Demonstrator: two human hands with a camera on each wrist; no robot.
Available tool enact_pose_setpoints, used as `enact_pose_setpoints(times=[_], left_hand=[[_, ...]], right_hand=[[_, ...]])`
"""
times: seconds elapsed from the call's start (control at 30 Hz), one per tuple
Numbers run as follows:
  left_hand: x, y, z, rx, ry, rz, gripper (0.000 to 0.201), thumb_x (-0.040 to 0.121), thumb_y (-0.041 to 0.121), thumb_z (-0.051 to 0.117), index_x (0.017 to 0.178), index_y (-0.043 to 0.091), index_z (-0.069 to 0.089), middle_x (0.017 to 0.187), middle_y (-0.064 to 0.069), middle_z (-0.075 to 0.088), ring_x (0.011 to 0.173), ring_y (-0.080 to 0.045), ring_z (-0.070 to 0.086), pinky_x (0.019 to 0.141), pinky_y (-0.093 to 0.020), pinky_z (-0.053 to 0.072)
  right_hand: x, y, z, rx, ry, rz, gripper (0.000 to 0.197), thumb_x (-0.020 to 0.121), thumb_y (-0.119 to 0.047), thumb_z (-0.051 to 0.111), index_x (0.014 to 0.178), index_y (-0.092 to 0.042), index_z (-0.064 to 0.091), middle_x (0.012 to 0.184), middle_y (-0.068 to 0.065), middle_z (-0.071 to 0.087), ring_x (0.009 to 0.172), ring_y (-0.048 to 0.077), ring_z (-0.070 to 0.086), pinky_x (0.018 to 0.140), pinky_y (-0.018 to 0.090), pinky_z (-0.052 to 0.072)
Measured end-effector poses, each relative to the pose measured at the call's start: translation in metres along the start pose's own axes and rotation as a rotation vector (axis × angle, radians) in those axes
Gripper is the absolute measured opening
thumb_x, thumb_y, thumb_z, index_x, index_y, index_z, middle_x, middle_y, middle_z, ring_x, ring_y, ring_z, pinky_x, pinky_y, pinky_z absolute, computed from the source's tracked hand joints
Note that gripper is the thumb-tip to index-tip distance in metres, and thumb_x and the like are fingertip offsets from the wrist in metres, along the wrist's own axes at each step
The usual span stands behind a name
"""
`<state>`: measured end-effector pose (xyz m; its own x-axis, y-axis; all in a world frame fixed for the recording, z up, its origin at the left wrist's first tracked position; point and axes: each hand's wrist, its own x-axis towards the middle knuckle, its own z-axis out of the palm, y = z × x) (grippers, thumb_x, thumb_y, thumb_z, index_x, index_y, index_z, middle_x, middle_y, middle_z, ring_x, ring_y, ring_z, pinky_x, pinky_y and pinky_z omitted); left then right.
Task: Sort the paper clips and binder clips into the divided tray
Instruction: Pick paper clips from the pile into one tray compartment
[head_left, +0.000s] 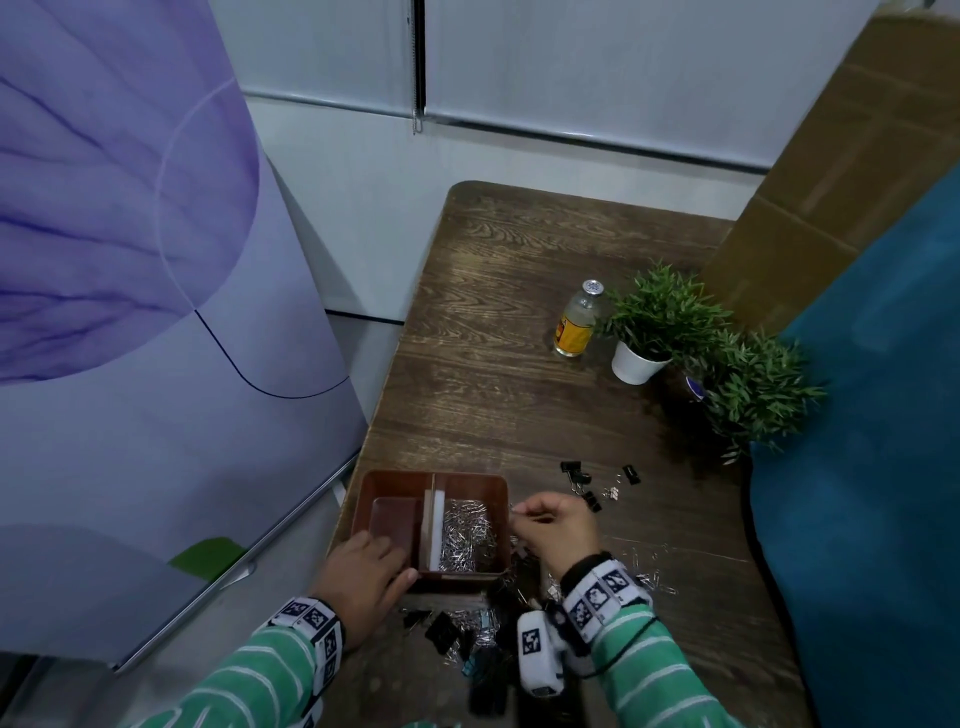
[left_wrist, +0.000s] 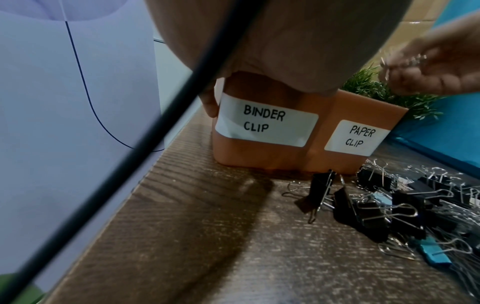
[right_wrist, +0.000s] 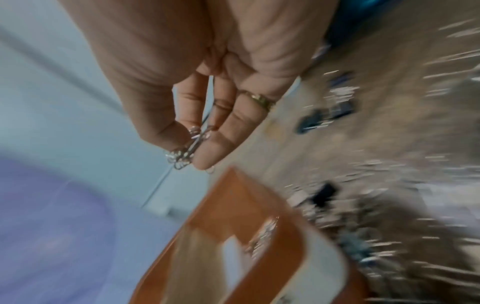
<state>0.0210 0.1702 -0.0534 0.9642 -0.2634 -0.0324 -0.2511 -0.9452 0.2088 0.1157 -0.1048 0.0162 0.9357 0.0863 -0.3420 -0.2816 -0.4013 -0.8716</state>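
A brown divided tray (head_left: 501, 488) sits at the table's near left edge. Its right compartment holds a heap of silver paper clips (head_left: 465, 535); the left compartment looks bare. Labels read BINDER CLIP (left_wrist: 265, 122) and PAPER CLIP (left_wrist: 357, 137) on the tray (left_wrist: 262, 156) front. My left hand (head_left: 366, 577) grips the tray's near left corner. My right hand (head_left: 553, 525) hovers by the tray's right rim, pinching a small bunch of paper clips (right_wrist: 185, 150) between thumb and fingers. Black binder clips (left_wrist: 363, 207) and loose paper clips (head_left: 470, 623) lie mixed in front of the tray.
More binder clips (head_left: 582, 475) lie scattered to the right behind my hand. A glass bottle (head_left: 576, 325) and two potted plants (head_left: 660, 322) stand further back. A purple-patterned appliance (head_left: 130, 260) borders the table's left edge, a teal seat (head_left: 872, 467) its right.
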Motion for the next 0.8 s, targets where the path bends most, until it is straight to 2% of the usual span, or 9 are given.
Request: enact_pose_setpoints(times=[0.13, 0.27, 0.37, 0.43, 0.5, 0.57, 0.63, 0.73, 0.8], left_hand=[[0.0, -0.001, 0.001, 0.002, -0.004, 0.008, 0.043, 0.103, 0.055, 0.023, 0.087, 0.03, 0.054, 0.085, 0.008, 0.055, 0.077, -0.017, 0.048, 0.075, -0.036, 0.049], [0.001, 0.0, 0.0, 0.016, 0.018, 0.022, 0.041, 0.103, 0.052, 0.026, 0.086, 0.029, 0.055, 0.084, 0.007, 0.056, 0.075, -0.018, 0.05, 0.074, -0.036, 0.05], [0.001, 0.001, -0.003, 0.025, 0.028, 0.017, 0.038, 0.102, 0.051, 0.03, 0.085, 0.03, 0.056, 0.082, 0.009, 0.056, 0.074, -0.016, 0.05, 0.072, -0.033, 0.05], [0.0, 0.001, -0.001, 0.029, 0.026, 0.004, 0.038, 0.101, 0.052, 0.03, 0.084, 0.03, 0.057, 0.082, 0.01, 0.056, 0.074, -0.015, 0.05, 0.07, -0.032, 0.05], [0.0, 0.0, 0.002, 0.019, 0.026, 0.005, 0.039, 0.102, 0.053, 0.029, 0.085, 0.029, 0.056, 0.083, 0.009, 0.056, 0.075, -0.017, 0.05, 0.071, -0.034, 0.051], [0.0, -0.002, 0.004, 0.008, 0.02, 0.003, 0.042, 0.102, 0.054, 0.026, 0.085, 0.028, 0.055, 0.084, 0.007, 0.056, 0.076, -0.018, 0.05, 0.072, -0.035, 0.05], [0.0, -0.002, 0.005, 0.006, 0.013, 0.001, 0.044, 0.102, 0.055, 0.023, 0.087, 0.028, 0.055, 0.085, 0.007, 0.057, 0.077, -0.018, 0.05, 0.072, -0.036, 0.05], [-0.001, -0.001, 0.004, 0.003, 0.004, -0.006, 0.045, 0.102, 0.056, 0.022, 0.089, 0.029, 0.055, 0.087, 0.008, 0.057, 0.079, -0.017, 0.049, 0.074, -0.037, 0.05], [-0.001, -0.002, 0.005, 0.01, 0.003, -0.009, 0.043, 0.102, 0.055, 0.023, 0.088, 0.03, 0.055, 0.087, 0.008, 0.056, 0.078, -0.017, 0.049, 0.073, -0.036, 0.05]], right_hand=[[0.005, -0.018, 0.043, -0.292, -0.049, -0.177, 0.017, 0.082, -0.021, 0.081, 0.071, -0.033, 0.074, 0.074, -0.017, 0.072, 0.074, -0.001, 0.066, 0.074, 0.019, 0.055], [0.007, -0.018, 0.06, -0.428, -0.098, -0.134, 0.008, 0.084, -0.024, 0.08, 0.087, -0.032, 0.08, 0.089, -0.017, 0.074, 0.082, -0.001, 0.066, 0.078, 0.015, 0.052], [0.006, -0.015, 0.057, -0.399, -0.098, -0.122, 0.008, 0.086, -0.028, 0.079, 0.091, -0.033, 0.081, 0.087, -0.023, 0.071, 0.081, -0.005, 0.064, 0.077, 0.008, 0.046], [0.006, -0.01, 0.05, -0.307, -0.085, -0.101, 0.005, 0.088, -0.033, 0.077, 0.091, -0.035, 0.08, 0.088, -0.023, 0.074, 0.084, -0.007, 0.066, 0.082, 0.012, 0.049], [0.006, -0.008, 0.041, -0.169, -0.09, -0.057, 0.005, 0.091, -0.032, 0.074, 0.093, -0.034, 0.078, 0.089, -0.015, 0.077, 0.085, -0.001, 0.07, 0.083, 0.021, 0.055], [0.008, -0.009, 0.027, 0.061, -0.045, 0.007, 0.011, 0.092, -0.017, 0.072, 0.092, -0.027, 0.077, 0.083, -0.001, 0.078, 0.077, 0.015, 0.074, 0.077, 0.033, 0.062], [0.015, -0.003, 0.008, 0.204, 0.097, 0.061, 0.017, 0.091, -0.002, 0.069, 0.089, -0.018, 0.076, 0.079, 0.01, 0.076, 0.07, 0.024, 0.071, 0.067, 0.035, 0.06], [0.032, 0.019, -0.018, 0.115, 0.255, 0.129, 0.025, 0.088, 0.0, 0.071, 0.084, -0.025, 0.075, 0.087, 0.007, 0.076, 0.074, 0.021, 0.069, 0.071, 0.04, 0.06], [0.038, 0.031, -0.026, -0.132, 0.15, 0.115, 0.029, 0.085, -0.004, 0.076, 0.087, -0.032, 0.071, 0.091, -0.006, 0.072, 0.087, 0.015, 0.069, 0.086, 0.041, 0.06]])
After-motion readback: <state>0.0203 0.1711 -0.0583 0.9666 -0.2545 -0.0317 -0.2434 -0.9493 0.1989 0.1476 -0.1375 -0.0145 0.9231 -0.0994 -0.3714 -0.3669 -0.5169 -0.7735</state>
